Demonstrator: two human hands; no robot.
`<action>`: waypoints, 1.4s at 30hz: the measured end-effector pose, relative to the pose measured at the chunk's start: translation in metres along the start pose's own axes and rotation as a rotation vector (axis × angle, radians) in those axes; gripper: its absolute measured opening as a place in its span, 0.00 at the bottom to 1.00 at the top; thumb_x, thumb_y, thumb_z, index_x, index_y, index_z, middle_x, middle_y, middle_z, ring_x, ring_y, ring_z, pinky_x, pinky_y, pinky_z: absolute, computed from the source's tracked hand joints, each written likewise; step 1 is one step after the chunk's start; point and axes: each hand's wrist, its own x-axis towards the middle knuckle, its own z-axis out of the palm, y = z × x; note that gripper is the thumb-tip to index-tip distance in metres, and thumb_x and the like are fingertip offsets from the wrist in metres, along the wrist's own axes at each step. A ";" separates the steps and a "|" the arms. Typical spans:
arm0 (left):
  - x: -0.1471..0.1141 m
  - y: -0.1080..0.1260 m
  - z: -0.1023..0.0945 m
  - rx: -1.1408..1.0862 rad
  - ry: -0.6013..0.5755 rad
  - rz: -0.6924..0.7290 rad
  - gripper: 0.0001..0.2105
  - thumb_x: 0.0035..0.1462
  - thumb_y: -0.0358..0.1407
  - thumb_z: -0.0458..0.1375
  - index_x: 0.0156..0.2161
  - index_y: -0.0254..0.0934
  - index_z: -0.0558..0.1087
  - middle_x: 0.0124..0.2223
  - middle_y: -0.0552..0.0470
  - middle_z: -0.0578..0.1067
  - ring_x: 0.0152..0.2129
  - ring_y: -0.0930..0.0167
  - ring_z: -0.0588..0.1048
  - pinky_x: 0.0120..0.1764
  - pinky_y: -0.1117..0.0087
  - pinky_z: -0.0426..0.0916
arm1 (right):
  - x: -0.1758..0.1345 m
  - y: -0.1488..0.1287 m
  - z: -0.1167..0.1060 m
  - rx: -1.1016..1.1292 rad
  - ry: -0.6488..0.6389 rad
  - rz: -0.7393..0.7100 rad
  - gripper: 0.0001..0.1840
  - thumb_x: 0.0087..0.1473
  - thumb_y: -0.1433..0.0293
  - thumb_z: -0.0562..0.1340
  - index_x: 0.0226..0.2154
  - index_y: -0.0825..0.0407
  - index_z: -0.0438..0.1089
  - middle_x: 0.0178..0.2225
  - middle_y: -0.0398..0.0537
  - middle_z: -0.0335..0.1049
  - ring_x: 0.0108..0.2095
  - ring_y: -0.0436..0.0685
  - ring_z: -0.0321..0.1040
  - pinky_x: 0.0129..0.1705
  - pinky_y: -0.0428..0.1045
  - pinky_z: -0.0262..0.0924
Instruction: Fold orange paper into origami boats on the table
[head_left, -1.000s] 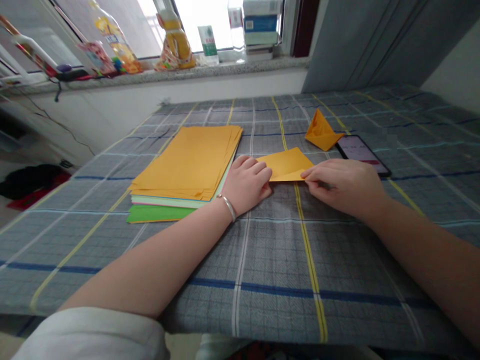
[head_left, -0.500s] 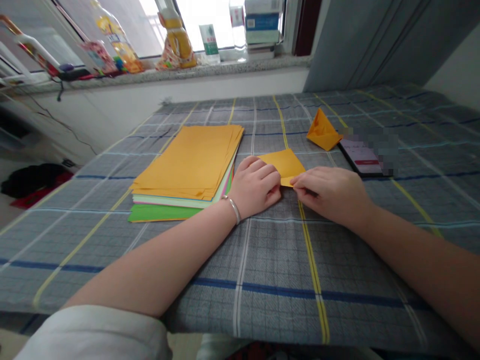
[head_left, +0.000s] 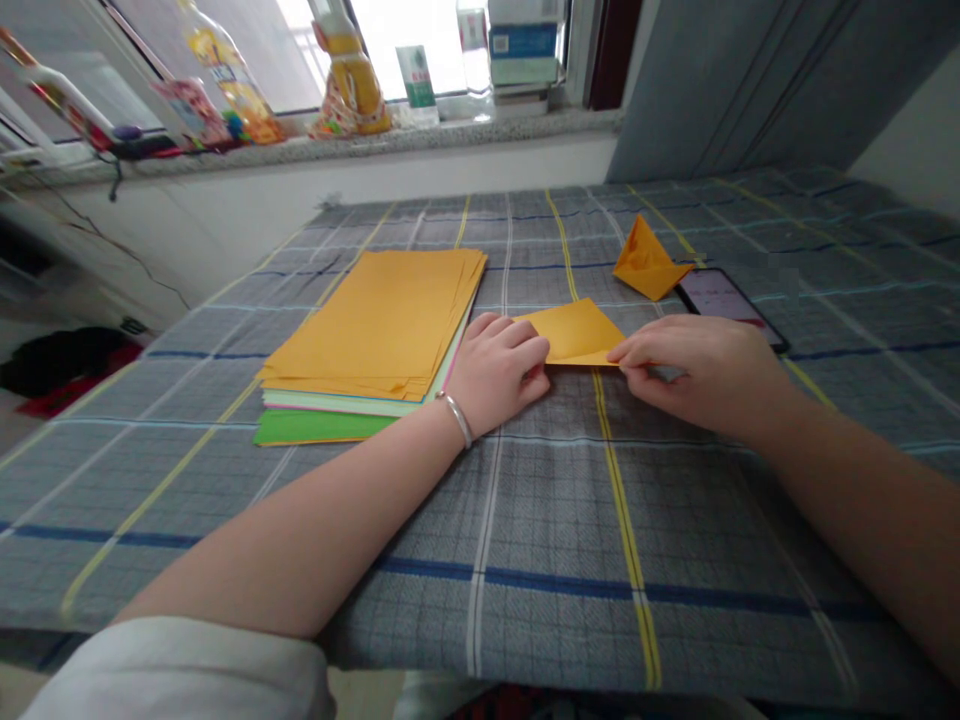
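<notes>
Since the frame half a second ago, the right hand has slid to the right along the near edge of the folded orange paper, and the left hand has shifted slightly to the left, so more of the sheet shows between them. The paper lies on the cloth-covered tabletop in front of the person, its left end hidden beneath the left fingers and its near right corner between the thumb and forefinger of the right hand. The right fingers are closed in a pinch on that corner; the left fingers are curled and lie over the sheet, though I cannot tell whether they grip it or only press it down. A narrow strip is folded along the paper's near edge. There is one sheet between the hands, one silver bracelet on the left wrist, and one stack of paper just beside the left hand, with several orange sheets on top and pale and green ones below, too many to count. Beyond the right hand stand one folded orange paper shape, pointed at the top, and, lying just beside it, one smartphone, partly hidden by that hand. One white-and-green tube stands on the windowsill.
</notes>
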 end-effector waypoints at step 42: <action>-0.002 0.001 -0.008 -0.233 -0.167 -0.079 0.14 0.53 0.29 0.55 0.45 0.37 0.74 0.45 0.46 0.77 0.44 0.62 0.73 0.53 0.58 0.65 | -0.001 0.029 0.001 0.017 -0.283 -0.323 0.06 0.52 0.71 0.62 0.34 0.48 0.75 0.46 0.49 0.79 0.47 0.64 0.75 0.44 0.57 0.69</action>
